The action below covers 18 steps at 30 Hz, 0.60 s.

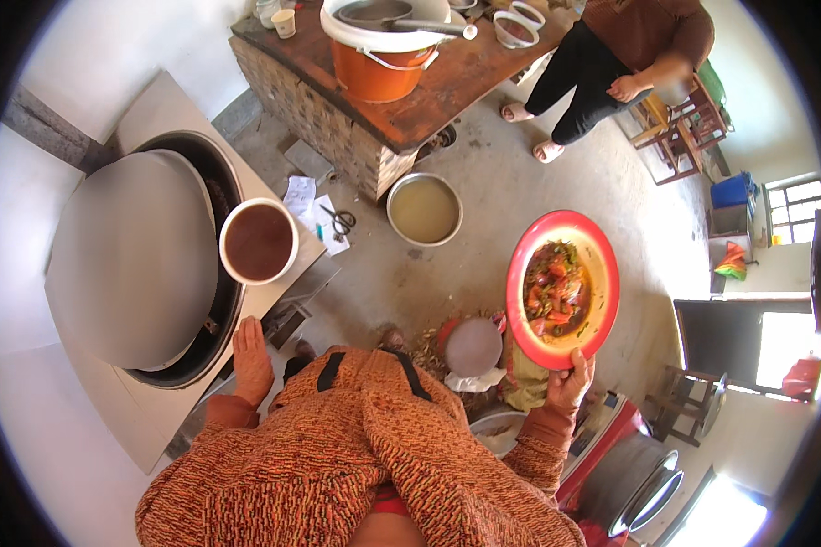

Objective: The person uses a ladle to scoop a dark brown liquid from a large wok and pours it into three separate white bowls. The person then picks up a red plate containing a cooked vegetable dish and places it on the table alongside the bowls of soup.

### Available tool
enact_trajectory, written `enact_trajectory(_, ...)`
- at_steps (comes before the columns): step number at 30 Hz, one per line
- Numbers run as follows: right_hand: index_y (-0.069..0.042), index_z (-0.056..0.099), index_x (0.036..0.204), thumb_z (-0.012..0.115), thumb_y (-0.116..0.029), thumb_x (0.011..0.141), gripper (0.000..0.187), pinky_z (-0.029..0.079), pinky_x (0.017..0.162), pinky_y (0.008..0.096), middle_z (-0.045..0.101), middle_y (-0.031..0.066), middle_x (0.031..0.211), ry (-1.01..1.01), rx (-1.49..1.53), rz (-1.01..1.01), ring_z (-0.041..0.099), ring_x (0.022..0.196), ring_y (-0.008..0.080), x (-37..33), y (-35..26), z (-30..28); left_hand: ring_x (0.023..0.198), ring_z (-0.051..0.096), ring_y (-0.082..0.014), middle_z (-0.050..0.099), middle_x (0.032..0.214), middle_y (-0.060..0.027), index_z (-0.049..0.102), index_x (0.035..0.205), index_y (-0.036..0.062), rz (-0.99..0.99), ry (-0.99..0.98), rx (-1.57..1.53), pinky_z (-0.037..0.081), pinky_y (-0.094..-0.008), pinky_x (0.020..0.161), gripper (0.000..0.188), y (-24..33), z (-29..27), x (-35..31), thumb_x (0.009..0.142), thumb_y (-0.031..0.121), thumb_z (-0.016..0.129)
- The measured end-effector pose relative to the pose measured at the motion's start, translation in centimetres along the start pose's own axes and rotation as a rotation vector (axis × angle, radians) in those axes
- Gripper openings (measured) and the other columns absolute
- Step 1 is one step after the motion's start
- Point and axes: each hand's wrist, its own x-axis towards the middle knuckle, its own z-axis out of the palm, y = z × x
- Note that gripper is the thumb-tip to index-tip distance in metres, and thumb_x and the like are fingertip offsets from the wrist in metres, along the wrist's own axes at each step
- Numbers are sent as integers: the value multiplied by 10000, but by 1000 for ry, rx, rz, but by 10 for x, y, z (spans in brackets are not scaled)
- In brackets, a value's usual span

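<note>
My right hand (570, 381) grips the near edge of a red-rimmed enamel plate (515, 292), its thumb at the rim. Chopped red and green food (556, 287) in sauce lies in the middle of that plate. My left hand (252, 361) has its fingers stretched out, resting at the edge of the pale stove counter (143, 436), and holds nothing. Just beyond its fingertips stands a white bowl (266, 280) of brown liquid. Left of the bowl, a large grey round lid (132, 264) partly covers a dark wok (232, 196) set into the counter.
A metal basin (459, 216) of cloudy liquid sits on the floor ahead. Near it are black scissors (341, 221) on papers. An orange bucket (374, 77) stands on a brick-sided table (410, 123). Another person (602, 59) stands at the far right, near wooden chairs (689, 132).
</note>
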Motion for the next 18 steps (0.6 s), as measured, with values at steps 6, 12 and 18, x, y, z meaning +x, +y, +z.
enact_trajectory(6, -48, 483, 1144, 554, -94, 861, 296, 321, 340, 154, 549, 18, 755, -118, 38, 36, 388, 431, 34, 40, 31, -3, 1363, 184, -314, 241, 1429, -177, 227, 1371, -72, -123, -95, 104, 108, -454, 1113, 749, -9, 30, 8, 691, -8, 537)
enact_trajectory(12, -52, 474, 1140, 553, -112, 871, 287, 324, 355, 167, 534, 9, 710, -189, 47, 79, 394, 436, 44, 95, 37, 17, 1373, 142, -332, 192, 1444, -192, 182, 1380, -84, -153, -51, 14, 119, -460, 1110, 791, 0, 35, 12, 661, -68, 512)
enact_trajectory(18, -45, 474, 1136, 555, -106, 858, 295, 323, 350, 169, 548, 23, 733, -292, 47, 108, 401, 443, 42, 134, 32, 54, 1370, 129, -362, 187, 1435, -219, 172, 1372, -99, -165, -59, -21, 125, -477, 1106, 796, -3, 29, 4, 649, -78, 505)
